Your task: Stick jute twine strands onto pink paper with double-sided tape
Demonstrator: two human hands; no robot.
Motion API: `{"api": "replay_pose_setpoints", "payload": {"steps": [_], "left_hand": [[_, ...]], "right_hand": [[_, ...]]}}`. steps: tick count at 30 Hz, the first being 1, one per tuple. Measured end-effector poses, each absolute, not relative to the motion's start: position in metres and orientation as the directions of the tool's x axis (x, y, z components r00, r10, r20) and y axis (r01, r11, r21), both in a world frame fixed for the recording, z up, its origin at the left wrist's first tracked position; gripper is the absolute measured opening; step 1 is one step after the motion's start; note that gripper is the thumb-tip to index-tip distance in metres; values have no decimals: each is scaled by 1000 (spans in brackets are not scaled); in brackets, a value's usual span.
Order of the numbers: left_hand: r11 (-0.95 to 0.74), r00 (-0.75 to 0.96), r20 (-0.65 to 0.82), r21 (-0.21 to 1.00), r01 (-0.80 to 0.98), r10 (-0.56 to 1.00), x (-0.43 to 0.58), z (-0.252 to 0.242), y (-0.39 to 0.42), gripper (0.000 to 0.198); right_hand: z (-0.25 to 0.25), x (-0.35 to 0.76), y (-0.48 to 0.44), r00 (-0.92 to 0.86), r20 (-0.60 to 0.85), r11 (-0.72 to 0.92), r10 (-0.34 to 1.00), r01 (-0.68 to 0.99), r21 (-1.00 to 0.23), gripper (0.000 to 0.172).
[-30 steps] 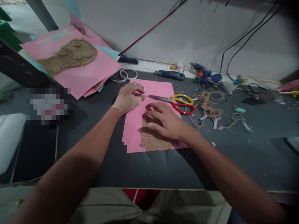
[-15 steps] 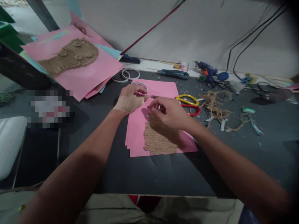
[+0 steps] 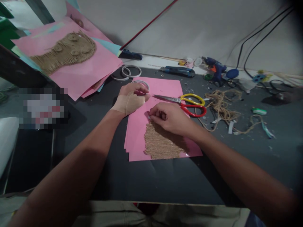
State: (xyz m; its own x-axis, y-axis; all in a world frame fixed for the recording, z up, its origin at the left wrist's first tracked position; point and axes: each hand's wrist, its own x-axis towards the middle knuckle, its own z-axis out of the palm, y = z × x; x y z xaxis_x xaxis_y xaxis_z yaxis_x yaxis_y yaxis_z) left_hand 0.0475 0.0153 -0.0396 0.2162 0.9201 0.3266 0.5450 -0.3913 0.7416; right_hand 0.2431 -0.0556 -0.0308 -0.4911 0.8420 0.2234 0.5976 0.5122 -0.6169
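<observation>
My left hand (image 3: 130,100), with a beige wrap round its wrist and palm, has its fingers curled on a narrow white tape roll (image 3: 143,82) at the top left of the pink paper (image 3: 139,129). My right hand (image 3: 169,118) is closed in a pinch at the upper edge of a mat of brown twine rows (image 3: 163,143) on that paper. Something small and whitish shows at its fingertips, too small to make out. Scissors (image 3: 176,100) with one yellow and one red handle lie just beyond the right hand, blades pointing left.
Two more white rings (image 3: 131,71) lie at the back. Behind are a blue cutter knife (image 3: 178,71) and a blue glue gun (image 3: 216,69). Tangled twine (image 3: 222,104) lies right. Pink sheets bearing a twine shape (image 3: 71,52) are stacked left, beside a dark post (image 3: 21,69).
My right hand has moved slightly down towards the twine mat, uncovering more of the scissor blades. My left hand stays at the tape roll. The camera view has shifted a little.
</observation>
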Motion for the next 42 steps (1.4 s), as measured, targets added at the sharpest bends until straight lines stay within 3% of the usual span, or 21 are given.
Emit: {"api": "replay_pose_setpoints", "payload": {"steps": [7, 18, 42], "left_hand": [[-403, 217, 342, 724, 560, 914, 48, -40, 16, 10], [-392, 210, 335, 708, 587, 919, 50, -37, 13, 10], [-381, 217, 314, 725, 573, 924, 50, -36, 12, 10]], "right_hand": [[-31, 240, -58, -498, 219, 522, 839, 622, -583, 7], [-30, 239, -57, -477, 160, 452, 864, 595, -665, 10], [-30, 240, -55, -480, 142, 432, 866, 573, -696, 12]]}}
